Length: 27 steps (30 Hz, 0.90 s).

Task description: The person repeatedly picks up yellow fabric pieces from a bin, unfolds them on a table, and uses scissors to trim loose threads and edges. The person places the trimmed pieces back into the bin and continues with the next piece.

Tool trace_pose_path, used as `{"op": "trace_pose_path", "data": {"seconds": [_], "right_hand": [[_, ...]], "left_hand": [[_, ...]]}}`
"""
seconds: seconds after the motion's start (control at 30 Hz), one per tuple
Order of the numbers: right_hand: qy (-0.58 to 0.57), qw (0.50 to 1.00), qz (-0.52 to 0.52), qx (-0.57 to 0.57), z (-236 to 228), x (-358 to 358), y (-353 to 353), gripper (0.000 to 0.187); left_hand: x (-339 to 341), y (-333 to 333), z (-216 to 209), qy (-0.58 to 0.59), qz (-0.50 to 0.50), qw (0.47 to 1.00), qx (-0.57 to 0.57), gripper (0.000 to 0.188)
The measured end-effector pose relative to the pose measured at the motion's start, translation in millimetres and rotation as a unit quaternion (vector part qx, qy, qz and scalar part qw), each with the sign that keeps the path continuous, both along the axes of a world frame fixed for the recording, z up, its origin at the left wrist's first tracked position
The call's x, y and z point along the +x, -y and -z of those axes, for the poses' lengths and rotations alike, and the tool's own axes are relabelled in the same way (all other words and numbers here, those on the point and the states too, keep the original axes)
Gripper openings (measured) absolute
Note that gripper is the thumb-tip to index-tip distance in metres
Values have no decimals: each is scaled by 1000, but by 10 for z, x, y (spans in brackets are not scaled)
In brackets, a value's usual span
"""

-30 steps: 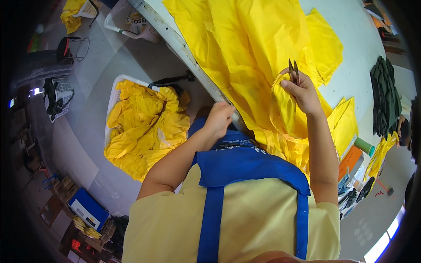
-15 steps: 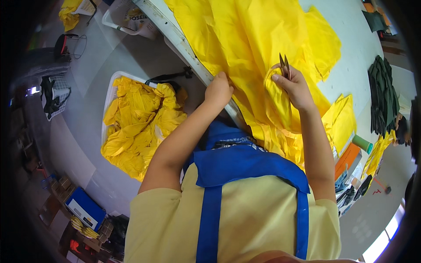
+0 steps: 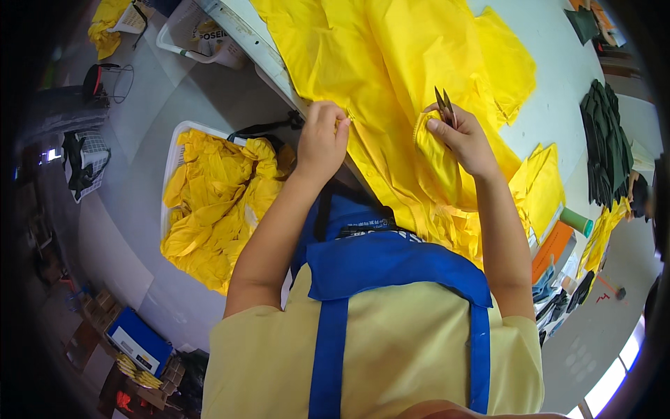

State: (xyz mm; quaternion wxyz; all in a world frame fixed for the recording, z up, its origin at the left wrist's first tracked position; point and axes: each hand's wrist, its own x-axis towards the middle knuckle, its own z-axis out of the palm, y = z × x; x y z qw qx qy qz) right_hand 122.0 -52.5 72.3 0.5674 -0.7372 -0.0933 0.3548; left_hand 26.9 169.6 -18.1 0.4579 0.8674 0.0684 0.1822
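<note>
Toward one o'clock on the white table (image 3: 562,77), thin yellow cloth (image 3: 398,70) lies softly creased; the left hand's (image 3: 322,140) fingers pinch its border, the right hand (image 3: 462,140) grips a ribbed edge (image 3: 418,143) and pointed metal scissors (image 3: 440,102).

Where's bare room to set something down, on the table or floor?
Pale tabletop shows between the yellow cloth and the dark green pile; grey floor shows left of the white basket. Crowded: the tabletop's near right, with the green roll and orange box, and beneath the right hand, where cloth is spread.
</note>
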Motion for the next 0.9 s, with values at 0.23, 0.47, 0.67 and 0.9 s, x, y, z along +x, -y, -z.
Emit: {"op": "trace_pose_path", "data": {"seconds": [0.23,0.47,0.67,0.9], "right_hand": [[27,997,-63,-30,-486,-63,-276,20],[125,986,-86,-64,-619,-119,-284,23],[171,975,-79,-120,-656,-145,-263,20],[219,972,40,-80,-337,-488,-268,22]], "left_hand": [[129,29,-747,185,133,972,63,11],[153,144,-900,211,137,964,82,14],[171,166,-952,226,134,957,122,14],[206,204,-976,217,129,959,127,12]]}}
